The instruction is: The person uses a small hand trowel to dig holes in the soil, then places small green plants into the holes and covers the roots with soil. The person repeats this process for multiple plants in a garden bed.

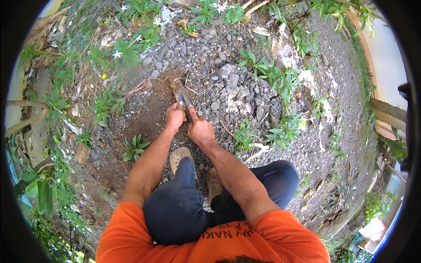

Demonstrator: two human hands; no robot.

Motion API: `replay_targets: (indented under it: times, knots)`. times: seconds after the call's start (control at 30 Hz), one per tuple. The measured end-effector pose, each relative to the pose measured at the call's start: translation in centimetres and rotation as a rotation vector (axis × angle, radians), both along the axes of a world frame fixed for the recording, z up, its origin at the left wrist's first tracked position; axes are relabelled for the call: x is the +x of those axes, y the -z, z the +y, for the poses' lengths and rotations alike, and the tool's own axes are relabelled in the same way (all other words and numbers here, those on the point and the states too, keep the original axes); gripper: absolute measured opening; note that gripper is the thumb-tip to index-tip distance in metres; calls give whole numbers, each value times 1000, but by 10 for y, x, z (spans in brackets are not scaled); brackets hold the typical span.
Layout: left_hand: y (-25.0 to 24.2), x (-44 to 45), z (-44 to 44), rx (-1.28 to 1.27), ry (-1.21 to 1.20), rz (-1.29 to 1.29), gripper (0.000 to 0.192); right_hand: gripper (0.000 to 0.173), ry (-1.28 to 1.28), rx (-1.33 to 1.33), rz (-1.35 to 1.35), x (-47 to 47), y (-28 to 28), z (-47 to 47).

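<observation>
A narrow metal blade, apparently a hand trowel, points away from me with its tip in loose brown soil. My left hand closes around its near end from the left, thumb lying along the metal. On the other side, my right hand grips it too, index finger stretched along the blade. Both hands cover the handle, so its shape is hidden. Thin pale roots lie in the soil beside the tip.
Grey gravel surrounds the dug patch. A small leafy plant grows near my left forearm, and more leafy plants stand to the right. Broken pale rubble lies right of the blade. My clogs are close below my hands.
</observation>
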State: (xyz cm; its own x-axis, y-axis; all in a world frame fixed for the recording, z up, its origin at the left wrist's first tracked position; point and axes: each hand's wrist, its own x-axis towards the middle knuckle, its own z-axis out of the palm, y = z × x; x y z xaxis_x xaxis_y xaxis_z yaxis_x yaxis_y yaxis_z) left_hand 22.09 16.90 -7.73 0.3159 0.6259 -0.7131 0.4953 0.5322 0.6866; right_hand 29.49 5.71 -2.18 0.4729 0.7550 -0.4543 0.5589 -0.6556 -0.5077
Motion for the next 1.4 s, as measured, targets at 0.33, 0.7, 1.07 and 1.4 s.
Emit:
replay_targets:
  times: [0.33,0.7,1.07,1.4]
  knots:
    - [-21,5,24,19,209,-111,32,67,503,86,241,11,-37,10]
    - [-19,47,79,1100,951,606,33,60,601,147,84,28,-39,11]
    - [-2,44,104,677,690,167,19,64,634,452,-177,112,-101,36]
    - [-3,59,111,-37,171,145,30,68,747,56,203,105,-86,-3]
